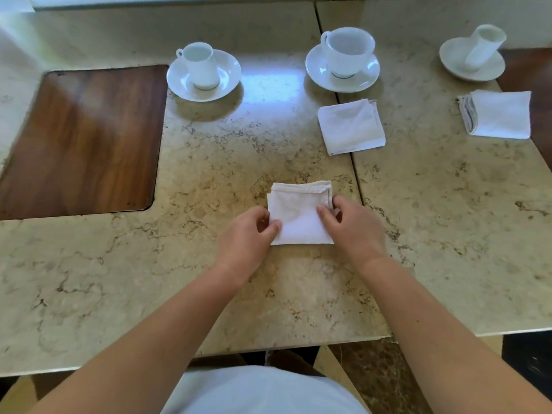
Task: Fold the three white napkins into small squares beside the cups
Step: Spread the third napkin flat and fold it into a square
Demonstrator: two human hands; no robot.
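A white napkin [298, 212], folded to a small square, lies on the marble table in front of me. My left hand [249, 237] pinches its left edge and my right hand [351, 227] grips its right edge. A second folded napkin [351, 127] lies below the middle cup [348, 50]. The third folded napkin [497, 115] lies below the right cup [484, 46]. The left cup [200, 65] on its saucer has no napkin beside it.
The marble table [119, 264] has a seam running from top centre toward its near edge. A dark wooden inset [86, 138] fills the left part. Each cup stands on a white saucer along the far side.
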